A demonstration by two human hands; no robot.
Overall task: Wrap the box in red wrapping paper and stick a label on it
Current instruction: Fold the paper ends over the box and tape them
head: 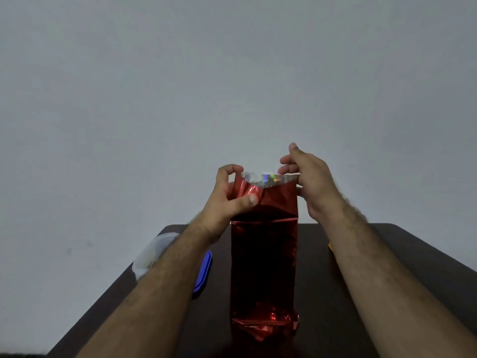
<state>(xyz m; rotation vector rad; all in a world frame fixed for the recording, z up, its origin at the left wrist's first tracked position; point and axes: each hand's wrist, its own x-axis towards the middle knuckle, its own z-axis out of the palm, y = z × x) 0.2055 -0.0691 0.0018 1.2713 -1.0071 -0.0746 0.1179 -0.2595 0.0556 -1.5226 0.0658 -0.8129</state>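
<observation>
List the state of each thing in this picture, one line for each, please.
Tall box in shiny red wrapping paper: upright on the dark table, far end open, near end crumpled.
Left hand: pinches the paper's far end.
Right hand: grips its far right edge.
Blue flat lid: lies on the table, partly hidden.

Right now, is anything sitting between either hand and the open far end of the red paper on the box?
Nothing visible does. The left hand already pinches the red wrapping paper at its far end, and the right hand grips the opposite corner there. The blue lid lies off to the left.
</observation>
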